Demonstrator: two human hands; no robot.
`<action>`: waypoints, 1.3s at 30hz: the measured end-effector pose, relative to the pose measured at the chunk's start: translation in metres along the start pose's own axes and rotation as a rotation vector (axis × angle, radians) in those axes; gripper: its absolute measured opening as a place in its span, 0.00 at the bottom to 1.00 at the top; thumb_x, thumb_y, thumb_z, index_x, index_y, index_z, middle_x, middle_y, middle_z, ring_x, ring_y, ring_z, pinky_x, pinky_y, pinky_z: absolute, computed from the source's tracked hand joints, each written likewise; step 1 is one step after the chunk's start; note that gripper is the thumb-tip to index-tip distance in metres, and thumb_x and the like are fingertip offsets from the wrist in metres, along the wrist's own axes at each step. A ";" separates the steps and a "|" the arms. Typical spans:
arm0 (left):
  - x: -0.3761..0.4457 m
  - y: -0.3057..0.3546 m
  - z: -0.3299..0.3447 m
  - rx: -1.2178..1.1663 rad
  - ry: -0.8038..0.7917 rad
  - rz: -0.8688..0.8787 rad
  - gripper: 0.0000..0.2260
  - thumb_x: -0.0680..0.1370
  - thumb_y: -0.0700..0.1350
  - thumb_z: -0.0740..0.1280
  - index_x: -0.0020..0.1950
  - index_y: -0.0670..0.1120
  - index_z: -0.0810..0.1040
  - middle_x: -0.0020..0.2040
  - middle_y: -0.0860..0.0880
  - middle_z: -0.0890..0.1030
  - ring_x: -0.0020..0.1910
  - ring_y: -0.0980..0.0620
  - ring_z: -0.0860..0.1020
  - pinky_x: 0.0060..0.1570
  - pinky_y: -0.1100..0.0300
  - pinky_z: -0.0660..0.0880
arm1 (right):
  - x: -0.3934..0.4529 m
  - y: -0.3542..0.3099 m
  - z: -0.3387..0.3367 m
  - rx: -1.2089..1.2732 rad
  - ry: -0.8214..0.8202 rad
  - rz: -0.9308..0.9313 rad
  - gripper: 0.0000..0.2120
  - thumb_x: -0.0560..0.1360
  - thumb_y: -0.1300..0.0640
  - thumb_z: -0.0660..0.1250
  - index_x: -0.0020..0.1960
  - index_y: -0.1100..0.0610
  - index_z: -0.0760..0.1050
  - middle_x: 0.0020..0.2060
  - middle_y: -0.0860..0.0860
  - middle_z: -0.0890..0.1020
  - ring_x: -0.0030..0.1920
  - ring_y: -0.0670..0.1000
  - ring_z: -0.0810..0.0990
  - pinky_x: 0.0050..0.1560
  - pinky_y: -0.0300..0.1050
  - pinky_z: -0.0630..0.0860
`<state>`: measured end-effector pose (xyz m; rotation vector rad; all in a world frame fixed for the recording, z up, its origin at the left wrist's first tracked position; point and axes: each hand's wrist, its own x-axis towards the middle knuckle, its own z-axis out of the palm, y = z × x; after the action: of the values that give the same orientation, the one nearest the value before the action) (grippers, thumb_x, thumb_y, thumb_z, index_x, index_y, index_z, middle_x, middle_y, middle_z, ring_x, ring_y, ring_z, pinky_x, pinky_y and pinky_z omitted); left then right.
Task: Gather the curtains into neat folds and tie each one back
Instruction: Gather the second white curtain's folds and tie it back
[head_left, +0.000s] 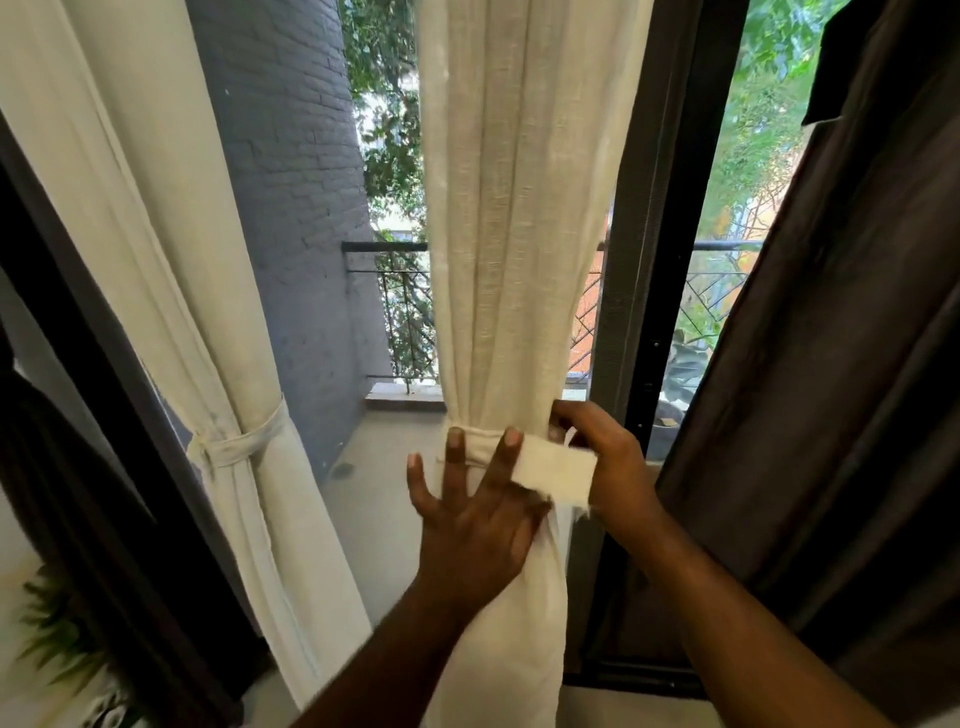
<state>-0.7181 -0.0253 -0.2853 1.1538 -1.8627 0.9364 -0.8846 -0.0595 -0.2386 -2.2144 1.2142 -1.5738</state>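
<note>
The middle curtain (509, 249), a cream, loosely woven linen, hangs in long vertical folds in front of the dark door frame (649, 260) and is cinched to a narrow waist by a matching tie-back strip (480, 434). Below that waist the cloth bulges out again. The left hand (470, 512) lies against the gathered folds at the waist, its fingers straight and spread apart. Just right of the waist, the right hand (605, 457) pinches the tie-back's loose end (555, 470), a flat pale band stretched across towards the left hand. Left of the middle curtain, a second cream curtain (171, 249) is already gathered and bound by its own knotted tie (241, 441).
</note>
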 end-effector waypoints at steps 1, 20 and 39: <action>0.003 0.000 0.006 0.058 -0.079 -0.006 0.29 0.78 0.60 0.58 0.76 0.52 0.59 0.80 0.49 0.45 0.78 0.37 0.45 0.69 0.31 0.45 | 0.000 -0.002 -0.001 0.009 -0.020 0.003 0.15 0.69 0.62 0.73 0.53 0.50 0.76 0.43 0.43 0.79 0.40 0.49 0.80 0.40 0.52 0.78; 0.097 -0.057 -0.009 -0.483 -0.245 0.288 0.17 0.76 0.58 0.61 0.38 0.48 0.80 0.40 0.52 0.82 0.41 0.50 0.78 0.39 0.53 0.65 | 0.036 -0.020 -0.037 -0.105 -0.375 0.225 0.07 0.68 0.60 0.77 0.45 0.57 0.84 0.37 0.54 0.82 0.37 0.47 0.77 0.41 0.44 0.75; 0.106 -0.072 -0.033 -0.581 -0.728 -0.136 0.14 0.68 0.60 0.76 0.46 0.53 0.80 0.38 0.56 0.78 0.41 0.61 0.75 0.57 0.52 0.65 | 0.040 -0.023 -0.036 -0.043 -0.388 0.303 0.04 0.67 0.58 0.77 0.38 0.54 0.82 0.33 0.44 0.76 0.33 0.40 0.73 0.39 0.40 0.72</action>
<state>-0.6791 -0.0611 -0.1641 1.3041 -2.3439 -0.1655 -0.8992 -0.0613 -0.1815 -2.1032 1.3839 -0.9605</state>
